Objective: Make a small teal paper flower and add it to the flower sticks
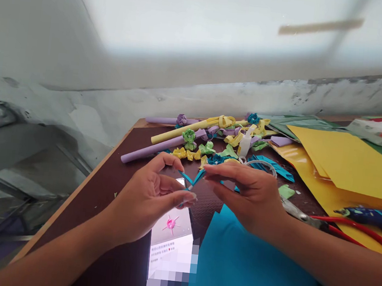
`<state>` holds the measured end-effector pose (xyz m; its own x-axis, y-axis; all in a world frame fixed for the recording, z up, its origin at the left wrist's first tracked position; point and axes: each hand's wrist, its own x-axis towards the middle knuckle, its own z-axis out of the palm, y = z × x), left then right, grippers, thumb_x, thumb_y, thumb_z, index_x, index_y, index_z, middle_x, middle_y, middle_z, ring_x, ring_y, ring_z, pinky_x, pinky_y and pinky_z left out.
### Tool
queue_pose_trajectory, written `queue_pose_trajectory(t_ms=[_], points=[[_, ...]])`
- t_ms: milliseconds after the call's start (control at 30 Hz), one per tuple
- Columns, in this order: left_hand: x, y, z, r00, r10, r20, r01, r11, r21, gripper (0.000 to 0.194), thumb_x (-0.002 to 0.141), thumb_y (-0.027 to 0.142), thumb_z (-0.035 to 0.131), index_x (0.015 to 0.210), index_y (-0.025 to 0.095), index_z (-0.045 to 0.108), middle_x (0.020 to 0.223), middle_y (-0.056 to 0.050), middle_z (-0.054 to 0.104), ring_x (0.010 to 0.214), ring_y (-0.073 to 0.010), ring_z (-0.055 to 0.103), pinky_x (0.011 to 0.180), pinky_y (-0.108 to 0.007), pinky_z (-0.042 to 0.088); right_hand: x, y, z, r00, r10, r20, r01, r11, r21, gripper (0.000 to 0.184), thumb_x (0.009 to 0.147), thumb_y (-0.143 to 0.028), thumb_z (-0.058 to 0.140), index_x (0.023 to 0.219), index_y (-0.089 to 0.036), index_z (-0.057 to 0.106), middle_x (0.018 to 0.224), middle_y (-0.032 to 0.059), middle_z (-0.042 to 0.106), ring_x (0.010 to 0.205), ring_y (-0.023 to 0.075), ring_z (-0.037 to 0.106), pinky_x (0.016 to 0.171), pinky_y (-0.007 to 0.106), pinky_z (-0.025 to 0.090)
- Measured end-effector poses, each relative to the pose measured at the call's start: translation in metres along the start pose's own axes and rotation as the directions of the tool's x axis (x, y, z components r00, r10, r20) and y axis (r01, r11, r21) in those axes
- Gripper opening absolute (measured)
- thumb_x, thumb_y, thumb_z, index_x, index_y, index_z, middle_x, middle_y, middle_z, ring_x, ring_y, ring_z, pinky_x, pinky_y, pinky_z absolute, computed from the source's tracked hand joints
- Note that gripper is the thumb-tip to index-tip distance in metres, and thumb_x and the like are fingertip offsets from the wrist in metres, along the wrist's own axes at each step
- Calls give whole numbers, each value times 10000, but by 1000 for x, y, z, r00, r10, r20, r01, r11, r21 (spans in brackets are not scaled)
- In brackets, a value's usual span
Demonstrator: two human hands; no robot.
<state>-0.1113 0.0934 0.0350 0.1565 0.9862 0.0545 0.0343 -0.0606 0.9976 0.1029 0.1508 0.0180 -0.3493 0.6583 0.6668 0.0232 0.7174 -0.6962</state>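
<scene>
Between my two hands is a small folded blue paper piece (198, 177), with a whitish spot near its lower point. My left hand (153, 198) pinches it from the left with thumb and fingers. From the right, the fingertips of my right hand (249, 190) grip its upper end. Below them lies a phone (169, 245), lit, showing a pink folded-paper shape above some text; its lower part is pixelated. A large blue paper sheet (250, 263) lies under my right forearm.
Behind my hands are purple and yellow paper tubes (158, 150), crumpled paper flowers (188, 138), a white glue bottle (245, 142) and blue folded strips (273, 167). At right are red-handled scissors (302, 215), yellow sheets (349, 164), a dark blue tool (371, 215) and a tissue pack (379, 132).
</scene>
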Motion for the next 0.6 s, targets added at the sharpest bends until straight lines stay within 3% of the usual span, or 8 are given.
queue_pose_trajectory(t_ms=[133, 233, 400, 500, 600], points=[[6, 0, -2, 993, 63, -99, -65, 998, -15, 403, 870, 297, 796, 1052, 233, 442, 781, -31, 818, 723, -174, 779, 701, -283, 612, -1, 0, -1, 999, -19, 41, 21, 999, -49, 283, 893, -119, 713, 1137, -247, 781, 1028, 16, 801, 895, 142, 754, 799, 252, 618], [8, -2, -1, 993, 73, -96, -74, 997, -12, 401, 857, 294, 804, 1045, 235, 455, 772, -20, 810, 710, -176, 773, 697, -292, 609, -1, -1, 0, 997, -45, 63, 51, 993, -108, 229, 885, -132, 726, 1083, -233, 783, 1039, 24, 792, 910, 138, 740, 791, 238, 603], [2, -4, -2, 998, 44, 45, -50, 988, 143, 301, 848, 291, 808, 1045, 226, 589, 823, -13, 776, 817, -204, 765, 705, -295, 602, 1, 1, 2, 984, -120, 132, 134, 985, -106, 162, 860, -136, 770, 1005, -207, 773, 991, 29, 779, 901, 137, 735, 819, 237, 586], [-1, -1, -8, 983, 106, 147, -141, 957, 254, 260, 894, 254, 760, 1126, 253, 643, 949, -5, 758, 918, -177, 742, 762, -261, 596, 3, 2, 1, 980, -158, 120, 168, 982, -81, 76, 866, -139, 771, 912, -199, 766, 930, 23, 775, 852, 125, 734, 798, 225, 580], [-2, 2, -14, 962, 158, 225, -218, 936, 278, 259, 955, 208, 680, 1201, 283, 652, 1079, 0, 735, 1027, -145, 712, 908, -250, 576, 3, 2, 0, 984, -137, 114, 148, 984, -102, 101, 873, -116, 753, 927, -200, 765, 917, 18, 775, 840, 117, 730, 776, 214, 573]])
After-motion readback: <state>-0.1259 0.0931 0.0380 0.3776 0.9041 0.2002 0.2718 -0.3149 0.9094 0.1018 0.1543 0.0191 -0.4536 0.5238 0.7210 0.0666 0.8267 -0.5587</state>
